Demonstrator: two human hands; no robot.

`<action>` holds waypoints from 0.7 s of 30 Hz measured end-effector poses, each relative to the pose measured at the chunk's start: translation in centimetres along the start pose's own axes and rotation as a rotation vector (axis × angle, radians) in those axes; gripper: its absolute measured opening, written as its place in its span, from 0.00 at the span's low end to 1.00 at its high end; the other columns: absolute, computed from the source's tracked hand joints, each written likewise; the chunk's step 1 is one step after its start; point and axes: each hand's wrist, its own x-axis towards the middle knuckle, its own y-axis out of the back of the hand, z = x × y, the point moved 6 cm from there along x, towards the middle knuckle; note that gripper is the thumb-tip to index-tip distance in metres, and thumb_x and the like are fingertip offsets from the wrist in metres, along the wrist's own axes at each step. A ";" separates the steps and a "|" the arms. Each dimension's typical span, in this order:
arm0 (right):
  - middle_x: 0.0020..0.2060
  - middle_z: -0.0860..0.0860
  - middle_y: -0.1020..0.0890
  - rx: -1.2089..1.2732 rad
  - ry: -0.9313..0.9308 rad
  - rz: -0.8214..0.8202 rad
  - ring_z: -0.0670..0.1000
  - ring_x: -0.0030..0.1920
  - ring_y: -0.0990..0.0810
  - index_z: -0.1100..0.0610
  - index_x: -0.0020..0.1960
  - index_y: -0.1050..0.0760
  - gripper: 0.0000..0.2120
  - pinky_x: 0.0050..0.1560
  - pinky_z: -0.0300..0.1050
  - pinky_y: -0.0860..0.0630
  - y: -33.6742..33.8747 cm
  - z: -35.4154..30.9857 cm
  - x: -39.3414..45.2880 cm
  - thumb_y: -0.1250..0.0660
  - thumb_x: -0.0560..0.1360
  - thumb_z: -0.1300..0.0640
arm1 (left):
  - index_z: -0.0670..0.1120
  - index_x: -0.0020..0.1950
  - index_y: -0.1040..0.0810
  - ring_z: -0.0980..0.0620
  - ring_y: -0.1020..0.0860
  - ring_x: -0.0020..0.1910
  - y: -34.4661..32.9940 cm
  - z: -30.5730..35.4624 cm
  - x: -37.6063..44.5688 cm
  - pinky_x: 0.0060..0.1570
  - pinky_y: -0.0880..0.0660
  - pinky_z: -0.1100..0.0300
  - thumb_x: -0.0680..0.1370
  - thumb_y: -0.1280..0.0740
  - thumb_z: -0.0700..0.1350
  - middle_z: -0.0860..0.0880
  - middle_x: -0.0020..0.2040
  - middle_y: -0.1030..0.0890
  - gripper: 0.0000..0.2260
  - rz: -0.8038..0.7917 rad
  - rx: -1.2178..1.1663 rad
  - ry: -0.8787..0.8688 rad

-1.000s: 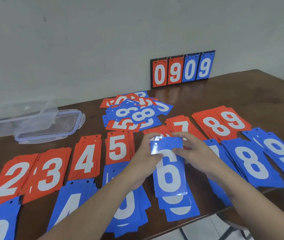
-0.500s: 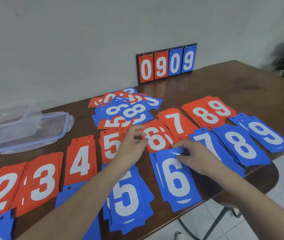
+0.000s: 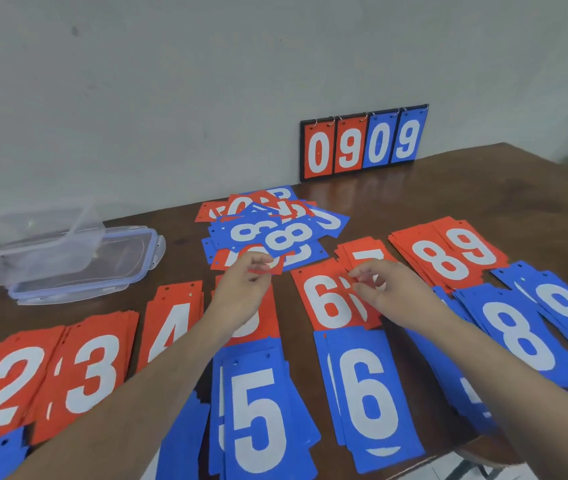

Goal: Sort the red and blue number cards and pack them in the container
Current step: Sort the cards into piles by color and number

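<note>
At the middle of the bench [image 3: 483,174], the left hand [image 3: 241,292] has its grip pinched on a red card [image 3: 268,268] at the mixed pile's [image 3: 268,226] edge; the right hand [image 3: 393,289] hovers, fingers loosely curled, holding nothing. Pulling carelessly could drag neighbouring cards along or scatter the sorted stacks nearby.

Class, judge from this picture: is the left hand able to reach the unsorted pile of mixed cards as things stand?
Probably yes. The left hand already hovers at the near edge of the unsorted pile, its fingers by a red card there, with nothing between them.
</note>
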 end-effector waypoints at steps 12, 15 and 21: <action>0.50 0.43 0.19 0.024 0.140 -0.105 0.43 0.53 0.22 0.44 0.52 0.22 0.07 0.52 0.36 0.25 -1.5 -0.5 10.9 0.31 0.78 0.55 | 0.52 0.63 0.26 0.57 0.25 0.59 3.4 -3.2 6.6 0.41 0.32 0.73 0.81 0.34 0.41 0.56 0.59 0.23 0.12 0.178 0.254 0.082; 0.52 0.43 0.19 0.016 0.181 -0.129 0.42 0.52 0.21 0.44 0.53 0.21 0.08 0.56 0.45 0.22 -2.0 -0.7 13.1 0.31 0.78 0.56 | 0.51 0.65 0.25 0.56 0.25 0.61 3.7 -3.3 8.4 0.42 0.31 0.74 0.81 0.33 0.43 0.53 0.63 0.23 0.13 0.203 0.342 0.082; 0.64 0.44 0.23 -0.081 0.249 -0.125 0.45 0.67 0.28 0.46 0.62 0.23 0.12 0.65 0.39 0.33 -2.8 -0.4 16.9 0.33 0.80 0.53 | 0.55 0.67 0.27 0.55 0.24 0.58 2.8 -2.9 11.4 0.50 0.24 0.66 0.81 0.32 0.47 0.52 0.68 0.25 0.15 0.156 0.490 0.024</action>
